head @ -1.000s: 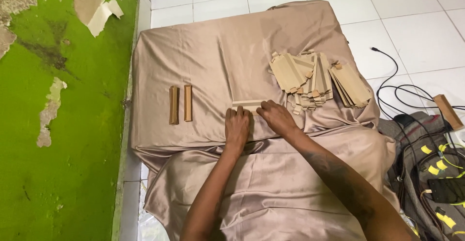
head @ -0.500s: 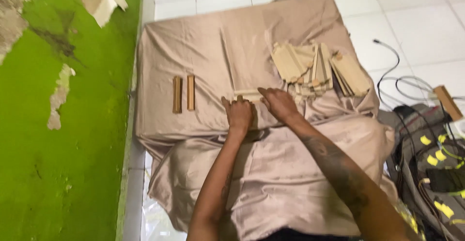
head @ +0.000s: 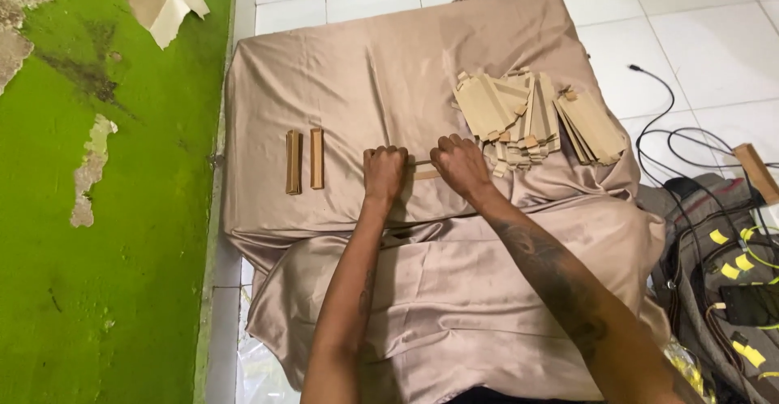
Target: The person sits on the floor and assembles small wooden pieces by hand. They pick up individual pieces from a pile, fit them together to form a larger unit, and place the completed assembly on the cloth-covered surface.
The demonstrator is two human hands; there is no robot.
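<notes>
Both hands are working close together near the middle of a low counter [head: 341, 71] draped in a shiny beige cloth [head: 454, 307]. The left hand [head: 385, 173] is curling its fingers [head: 381, 154] down over one end of a flat tan cardboard piece [head: 425, 169], and the right hand [head: 460, 165] is pressing its bent fingers [head: 448, 144] onto the other end, so only a short strip of the piece is showing between them, lying flat on the cloth. Both sets of fingers are closing narrowly on that piece. Just beside the right hand, toward the far right of the counter, a loose pile of flat cardboard blanks [head: 535, 116] is fanning out in overlapping layers. Well to the left of the left hand, two folded cardboard sticks [head: 304, 161] are lying side by side, parallel and nearly touching. A peeling green wall [head: 97, 209] is running along the left, and black cables [head: 690, 152] are trailing over the white tiled floor [head: 698, 23] on the right.
</notes>
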